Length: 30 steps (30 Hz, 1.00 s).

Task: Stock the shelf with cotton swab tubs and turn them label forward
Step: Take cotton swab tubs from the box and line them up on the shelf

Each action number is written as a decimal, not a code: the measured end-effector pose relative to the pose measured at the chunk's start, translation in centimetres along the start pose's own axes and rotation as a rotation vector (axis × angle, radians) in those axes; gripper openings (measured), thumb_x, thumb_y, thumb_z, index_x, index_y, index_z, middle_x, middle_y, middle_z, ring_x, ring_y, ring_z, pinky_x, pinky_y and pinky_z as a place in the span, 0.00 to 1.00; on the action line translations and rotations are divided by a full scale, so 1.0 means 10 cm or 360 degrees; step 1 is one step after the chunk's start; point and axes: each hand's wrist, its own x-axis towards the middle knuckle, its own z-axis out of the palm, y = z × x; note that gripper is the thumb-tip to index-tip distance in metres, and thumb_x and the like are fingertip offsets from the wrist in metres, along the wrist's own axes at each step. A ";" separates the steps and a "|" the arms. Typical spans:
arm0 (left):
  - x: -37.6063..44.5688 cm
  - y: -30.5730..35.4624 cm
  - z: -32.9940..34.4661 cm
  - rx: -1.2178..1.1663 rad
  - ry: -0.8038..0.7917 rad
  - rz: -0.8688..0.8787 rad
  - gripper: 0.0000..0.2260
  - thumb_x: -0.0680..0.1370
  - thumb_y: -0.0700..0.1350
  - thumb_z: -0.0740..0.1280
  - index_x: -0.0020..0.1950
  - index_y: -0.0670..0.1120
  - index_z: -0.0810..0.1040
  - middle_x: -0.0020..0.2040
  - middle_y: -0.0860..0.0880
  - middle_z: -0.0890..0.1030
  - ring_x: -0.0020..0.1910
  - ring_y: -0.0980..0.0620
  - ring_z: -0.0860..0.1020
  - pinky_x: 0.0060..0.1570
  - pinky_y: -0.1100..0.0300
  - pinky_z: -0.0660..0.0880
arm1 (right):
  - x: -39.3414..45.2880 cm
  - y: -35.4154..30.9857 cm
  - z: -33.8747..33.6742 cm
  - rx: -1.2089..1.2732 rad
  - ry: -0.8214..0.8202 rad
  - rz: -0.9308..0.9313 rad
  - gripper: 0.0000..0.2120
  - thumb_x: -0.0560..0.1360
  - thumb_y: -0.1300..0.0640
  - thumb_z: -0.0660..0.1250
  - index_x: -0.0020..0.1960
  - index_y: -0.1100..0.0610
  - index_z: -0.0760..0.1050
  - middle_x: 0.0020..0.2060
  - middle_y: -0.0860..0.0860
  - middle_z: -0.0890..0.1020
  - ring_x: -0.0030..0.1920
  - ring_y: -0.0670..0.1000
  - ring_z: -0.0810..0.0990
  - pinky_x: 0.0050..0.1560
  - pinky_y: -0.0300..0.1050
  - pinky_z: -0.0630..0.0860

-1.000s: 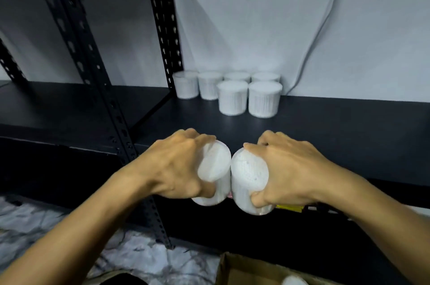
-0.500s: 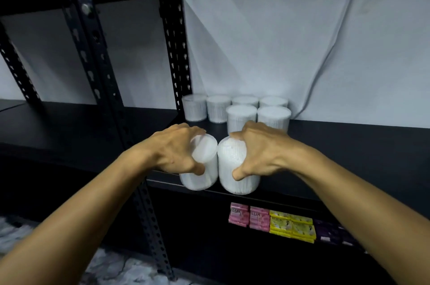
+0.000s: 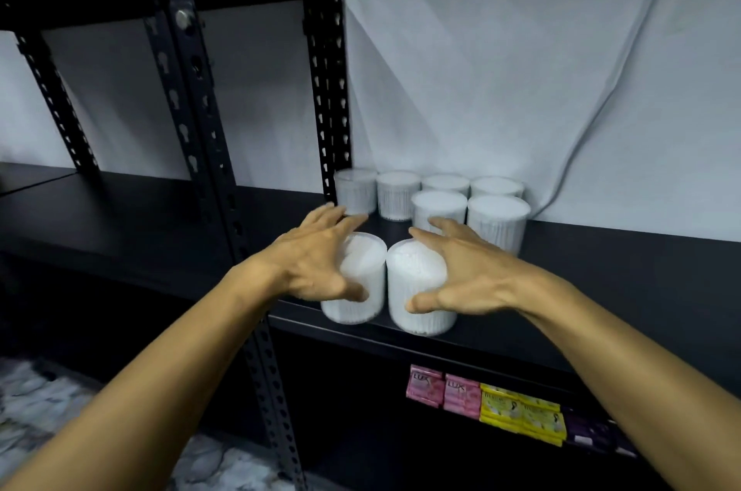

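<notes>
A black shelf [image 3: 601, 270] crosses the middle of the frame. Two white tubs [image 3: 417, 310] stand side by side at its front edge, centre. Six more tubs [image 3: 497, 222] sit in two rows at the back, just right of the upright post.

"LUX" reads on the two pink packets [image 3: 443, 390] on the lower shelf, near right — one word on each, in pale letters. The yellow packets [image 3: 521, 416] just right of them carry print (too small to read), and the purple packets [image 3: 597, 435] farther right are too dark to make out.
</notes>
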 end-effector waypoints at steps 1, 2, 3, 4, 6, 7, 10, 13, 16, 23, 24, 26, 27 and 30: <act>-0.07 0.01 0.04 0.0029 0.0146 0.0041 0.48 0.66 0.65 0.71 0.78 0.55 0.50 0.79 0.53 0.47 0.77 0.54 0.42 0.72 0.45 0.55 | -0.07 0.02 0.04 0.0020 0.0096 -0.0065 0.48 0.65 0.36 0.70 0.77 0.44 0.49 0.77 0.46 0.45 0.76 0.49 0.44 0.74 0.50 0.51; -0.16 0.03 0.09 0.0050 0.0328 0.0078 0.45 0.67 0.65 0.71 0.78 0.55 0.53 0.79 0.53 0.49 0.77 0.54 0.44 0.71 0.48 0.57 | -0.14 0.04 0.09 0.0014 0.0226 -0.0130 0.47 0.65 0.36 0.71 0.77 0.43 0.51 0.77 0.45 0.45 0.76 0.47 0.44 0.74 0.48 0.50; -0.25 0.06 0.16 0.0078 0.0523 0.0119 0.41 0.68 0.64 0.71 0.77 0.54 0.58 0.78 0.52 0.53 0.77 0.53 0.48 0.69 0.50 0.61 | -0.22 0.05 0.15 -0.0027 0.0363 -0.0187 0.44 0.66 0.37 0.71 0.76 0.44 0.54 0.76 0.44 0.47 0.75 0.46 0.45 0.73 0.45 0.50; -0.34 0.09 0.25 0.0128 0.0698 0.0159 0.37 0.69 0.63 0.71 0.74 0.52 0.64 0.76 0.51 0.60 0.75 0.51 0.55 0.66 0.51 0.66 | -0.28 0.07 0.22 -0.0088 0.0484 -0.0237 0.42 0.67 0.38 0.71 0.75 0.45 0.58 0.75 0.46 0.51 0.75 0.46 0.48 0.71 0.43 0.52; -0.44 0.12 0.43 0.0252 0.0909 0.0222 0.30 0.69 0.56 0.75 0.67 0.48 0.73 0.68 0.49 0.72 0.67 0.48 0.70 0.57 0.52 0.74 | -0.35 0.08 0.39 -0.0207 0.0697 -0.0312 0.35 0.67 0.43 0.73 0.71 0.51 0.67 0.70 0.49 0.64 0.70 0.48 0.58 0.69 0.43 0.62; -0.45 0.11 0.53 0.0281 0.0964 0.0238 0.27 0.67 0.51 0.76 0.64 0.46 0.76 0.63 0.49 0.76 0.62 0.47 0.75 0.53 0.53 0.76 | -0.34 0.10 0.47 -0.0237 0.0798 -0.0342 0.32 0.66 0.47 0.75 0.67 0.53 0.71 0.65 0.51 0.71 0.66 0.48 0.64 0.64 0.45 0.70; -0.41 0.07 0.69 0.0257 0.1082 0.0262 0.23 0.65 0.40 0.77 0.59 0.43 0.80 0.56 0.48 0.81 0.55 0.46 0.79 0.45 0.55 0.78 | -0.25 0.10 0.63 -0.0198 0.1006 -0.0379 0.26 0.64 0.56 0.78 0.60 0.57 0.77 0.56 0.52 0.78 0.59 0.48 0.70 0.48 0.43 0.79; -0.33 0.01 0.69 0.0230 0.1138 0.0205 0.22 0.65 0.37 0.77 0.58 0.43 0.81 0.55 0.48 0.82 0.54 0.47 0.80 0.35 0.56 0.79 | -0.08 0.09 0.68 -0.0125 0.1046 -0.0401 0.25 0.64 0.60 0.78 0.60 0.60 0.77 0.55 0.54 0.79 0.59 0.48 0.69 0.46 0.44 0.80; -0.19 -0.11 0.71 0.0176 0.1110 0.0143 0.22 0.66 0.37 0.76 0.60 0.43 0.80 0.57 0.48 0.81 0.56 0.47 0.78 0.26 0.55 0.77 | 0.14 0.08 0.74 -0.0071 0.1034 -0.0386 0.25 0.64 0.63 0.77 0.61 0.61 0.77 0.56 0.55 0.78 0.60 0.48 0.68 0.47 0.46 0.81; 0.26 -0.41 0.70 0.0098 0.1040 0.0053 0.20 0.70 0.37 0.72 0.62 0.41 0.78 0.60 0.46 0.79 0.61 0.44 0.75 0.34 0.50 0.79 | 0.67 0.03 0.82 0.0006 0.0935 -0.0329 0.24 0.73 0.62 0.69 0.69 0.62 0.69 0.65 0.56 0.70 0.68 0.53 0.66 0.65 0.48 0.70; 0.32 -0.44 0.70 0.0084 0.1035 0.0046 0.20 0.71 0.37 0.71 0.62 0.40 0.77 0.60 0.45 0.79 0.62 0.43 0.74 0.36 0.49 0.80 | 0.73 0.02 0.81 -0.0005 0.0930 -0.0324 0.24 0.73 0.62 0.68 0.69 0.63 0.69 0.65 0.56 0.70 0.68 0.54 0.66 0.65 0.48 0.70; 0.44 -0.49 0.69 0.0059 0.1026 0.0035 0.19 0.72 0.37 0.70 0.63 0.40 0.76 0.62 0.44 0.78 0.63 0.43 0.73 0.41 0.47 0.80 | 0.85 0.02 0.80 -0.0039 0.0911 -0.0307 0.24 0.73 0.62 0.68 0.68 0.64 0.69 0.65 0.57 0.71 0.68 0.56 0.67 0.63 0.50 0.72; 0.49 -0.51 0.69 0.0050 0.1021 0.0031 0.19 0.73 0.37 0.69 0.64 0.39 0.75 0.62 0.44 0.77 0.64 0.43 0.72 0.44 0.46 0.80 | 0.90 0.03 0.79 -0.0066 0.0892 -0.0296 0.24 0.73 0.62 0.68 0.68 0.64 0.69 0.65 0.58 0.71 0.67 0.57 0.67 0.62 0.51 0.73; 0.63 -0.58 0.67 0.0030 0.1023 0.0034 0.18 0.74 0.37 0.68 0.63 0.39 0.75 0.62 0.43 0.77 0.64 0.43 0.72 0.47 0.45 0.79 | 1.06 0.06 0.74 -0.0164 0.0846 -0.0286 0.23 0.74 0.61 0.68 0.67 0.64 0.69 0.64 0.58 0.71 0.66 0.58 0.68 0.58 0.53 0.75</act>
